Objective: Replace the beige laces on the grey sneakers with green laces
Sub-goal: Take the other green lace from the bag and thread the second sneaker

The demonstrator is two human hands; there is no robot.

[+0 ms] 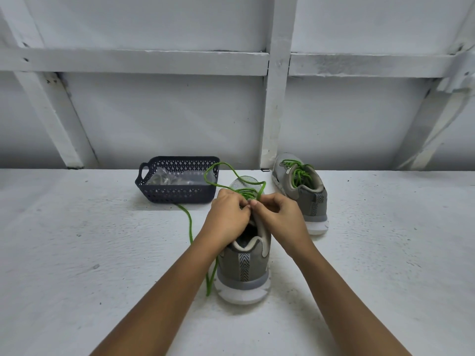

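- While both hands work at its upper eyelets, near sneaker (244, 265), 1: stands mid-counter (77, 253), heel toward the person, partly laced.
- Left hand (228, 214), 1: fingers curled, pinching the green lace (190, 224).
- Right hand (280, 214), 1: fingers curled, pinching the same lace.
- Far sneaker (300, 191), 1: at 1 o'clock of the near one, already laced green.
- Green lace in work, 1: loop rising to 12 o'clock, tail trailing to 7 o'clock.
- Basket (177, 194), 1: at 11 o'clock, holding a clear bag, contents unclear.
- Risks: an uneven tug may draw the loose tail out of an eyelet; the loop may snag the basket rim; an eyelet may be skipped.
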